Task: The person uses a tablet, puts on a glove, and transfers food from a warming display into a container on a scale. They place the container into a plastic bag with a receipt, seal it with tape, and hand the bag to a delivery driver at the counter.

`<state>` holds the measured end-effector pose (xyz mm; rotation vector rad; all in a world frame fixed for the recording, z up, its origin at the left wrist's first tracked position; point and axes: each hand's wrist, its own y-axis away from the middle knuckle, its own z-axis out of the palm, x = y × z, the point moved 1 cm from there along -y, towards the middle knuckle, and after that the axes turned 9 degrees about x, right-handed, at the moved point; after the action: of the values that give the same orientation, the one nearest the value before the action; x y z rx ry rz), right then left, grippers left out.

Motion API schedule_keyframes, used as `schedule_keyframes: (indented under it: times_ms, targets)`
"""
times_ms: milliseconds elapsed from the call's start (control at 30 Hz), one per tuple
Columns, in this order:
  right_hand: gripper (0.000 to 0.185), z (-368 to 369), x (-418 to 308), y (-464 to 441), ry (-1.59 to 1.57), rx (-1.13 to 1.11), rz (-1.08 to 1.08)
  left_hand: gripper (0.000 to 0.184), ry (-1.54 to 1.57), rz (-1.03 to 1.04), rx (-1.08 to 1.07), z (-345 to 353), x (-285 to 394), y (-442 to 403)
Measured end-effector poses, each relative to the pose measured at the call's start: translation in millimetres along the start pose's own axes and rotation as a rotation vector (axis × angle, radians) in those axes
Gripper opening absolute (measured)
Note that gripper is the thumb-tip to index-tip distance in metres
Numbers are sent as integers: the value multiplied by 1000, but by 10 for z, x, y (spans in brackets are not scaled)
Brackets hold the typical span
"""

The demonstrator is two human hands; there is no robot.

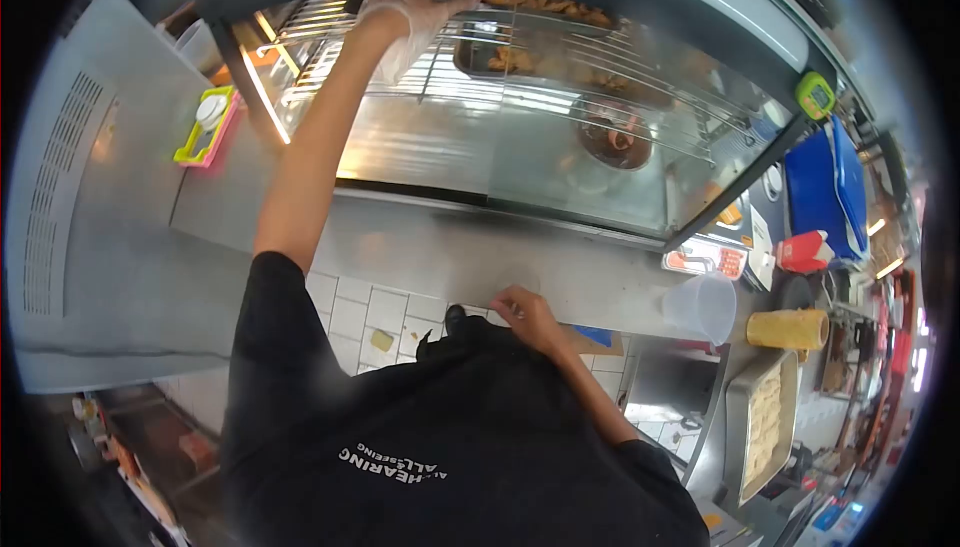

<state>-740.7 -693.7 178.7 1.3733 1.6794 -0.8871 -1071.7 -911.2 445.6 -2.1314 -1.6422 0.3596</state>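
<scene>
My left hand (415, 19), in a clear plastic glove, reaches into a glass-fronted warming case onto its upper wire rack (430, 72). Its fingers are bent beside a dark tray of browned food pieces (545, 2); what they hold, if anything, is hidden. A second tray of similar pieces (490, 59) sits lower, behind the rack wires. Bare and loosely curled, my right hand (525, 315) is low in front of the steel counter's edge (440, 257), with nothing visible in it. A round dark dish (615, 137) shows through the glass to the right.
A clear plastic container (702, 307) and a yellow roll (788, 329) are at the right, above a metal tray of pale pieces (765, 427). A blue bag (828, 187) and a red carton (805, 251) lie beyond. At the left is a yellow-and-pink basket (208, 127).
</scene>
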Motion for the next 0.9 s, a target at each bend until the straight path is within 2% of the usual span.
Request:
schedule_keyframes:
  times_ms: [167, 267, 333, 400, 433, 500, 600, 633, 733, 800, 867, 900]
  targets:
    - [18, 372, 58, 5, -92, 27, 24, 43, -12, 104, -38, 304, -235, -659]
    - [17, 404, 81, 17, -146, 108, 38, 43, 52, 319, -21, 327, -321, -490]
    - [18, 371, 98, 9, -66, 185, 9, 44, 138, 517, 9, 424, -455, -553]
    - [19, 235, -64, 6, -44, 198, 92, 44, 183, 674, 47, 348, -23, -533]
    - [19, 176, -44, 5, -19, 272, 108, 44, 185, 722, 62, 200, 210, -308]
    - [18, 202, -38, 1, -11, 231, 63, 44, 146, 759, 64, -7, 441, 23]
    - [18, 273, -6, -19, -57, 206, 78, 45, 30, 732, 60, -77, 569, -30]
    - [18, 258, -16, -37, -54, 206, 75, 45, -10, 716, 50, -139, 415, 539]
    - [17, 360, -72, -21, -81, 156, 52, 46, -168, 623, -44, 19, 637, -193]
    - [16, 381, -63, -23, -23, 190, -19, 47, -330, 475, -152, 301, 188, -467]
    - [16, 390, -41, -29, -71, 176, -22, 48, -517, 261, -267, 545, -1228, -193]
    - [17, 390, -67, -16, -55, 184, 37, 41, -313, 505, 140, 619, -1437, -29]
